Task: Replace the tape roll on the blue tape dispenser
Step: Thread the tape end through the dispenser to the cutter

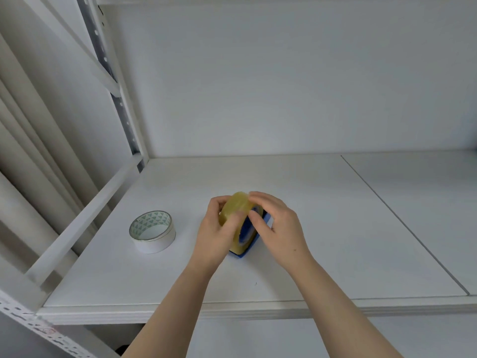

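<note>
A blue tape dispenser (251, 237) stands on the white shelf (322, 228) near its middle, mostly hidden by my hands. A yellowish clear tape roll (237, 206) sits upright in it, tilted slightly. My left hand (218, 233) grips the roll from the left, thumb across its near face. My right hand (278, 226) is on the right side, fingers curled over the roll's top edge and against the dispenser. A white tape roll (152, 231) with a green-patterned inner core lies flat on the shelf to the left, apart from both hands.
The shelf's front edge (258, 310) runs just below my forearms. A seam (402, 223) splits the shelf board at the right. White perforated metal uprights (113, 81) and a rail (85, 220) border the left side. A white back wall closes the rear.
</note>
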